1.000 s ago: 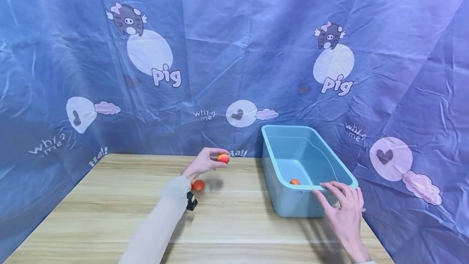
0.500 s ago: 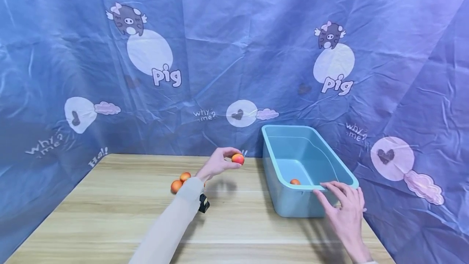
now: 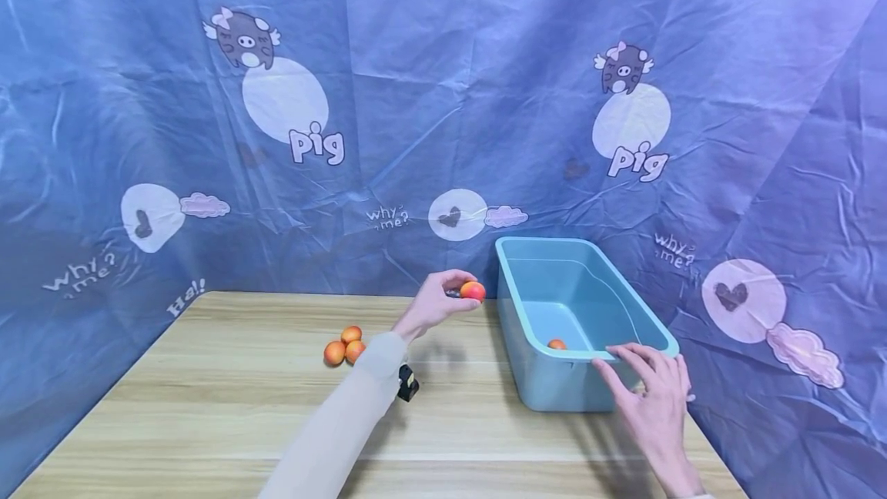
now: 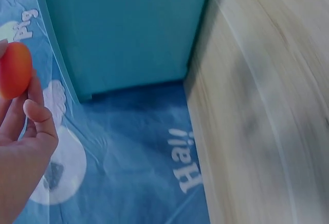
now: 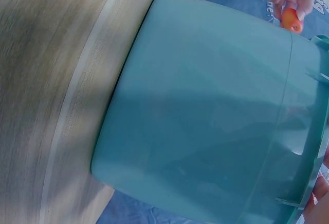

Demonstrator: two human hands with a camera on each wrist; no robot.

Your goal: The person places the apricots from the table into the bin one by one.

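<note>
My left hand (image 3: 436, 304) pinches a small red-orange fruit (image 3: 473, 292), apricot-like, between thumb and fingers. It hangs above the table, just left of the blue plastic bin (image 3: 516, 314). In the left wrist view the fruit (image 4: 15, 71) shows at the left edge, with the bin's side wall beyond. With fingers at the near rim and thumb on the outer side, my right hand (image 3: 650, 400) holds the bin. One orange fruit (image 3: 557, 344) lies inside the bin by the near wall. Three more fruits (image 3: 335, 353) sit clustered on the table, left of my left forearm.
The wooden table (image 3: 208, 399) reaches back to a blue printed cloth (image 3: 416, 98) hung behind and at the sides. The bin stands near the table's right edge. A black device (image 3: 407, 383) sits at my left wrist.
My left hand has carried the fruit rightward, toward the bin. The fruit cluster on the table has come out from behind the left arm. My right hand stays at the rim.
</note>
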